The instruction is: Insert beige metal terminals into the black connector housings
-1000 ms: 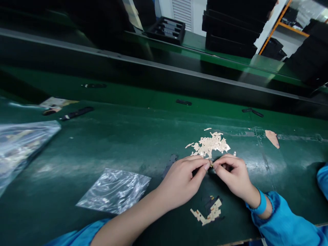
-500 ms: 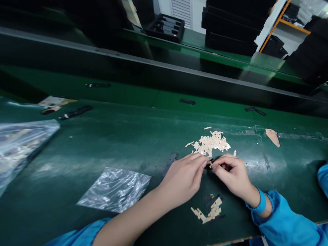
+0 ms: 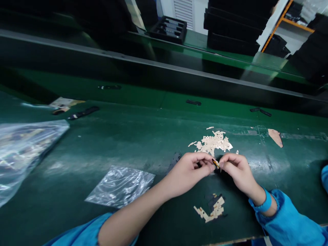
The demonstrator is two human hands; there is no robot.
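My left hand pinches a small dark and yellow piece between thumb and fingers. On its other side, my right hand has its thumb and fingertips closed on the same piece. Just beyond both hands lies a heap of cream-coloured flat pieces. Nearer the table's front edge is a smaller group of cream and black pieces. A dark flat part lies beside my left hand, partly covered by it.
A clear plastic bag lies left of my forearm, with a larger filled bag at far left. Black parts rest farther back on the green table. A brown scrap lies right. Another person's blue sleeve shows at the right edge.
The piece between my hands has turned, and more of its yellow side shows. My left hand's fingers have shifted their hold. The whole view has moved slightly.
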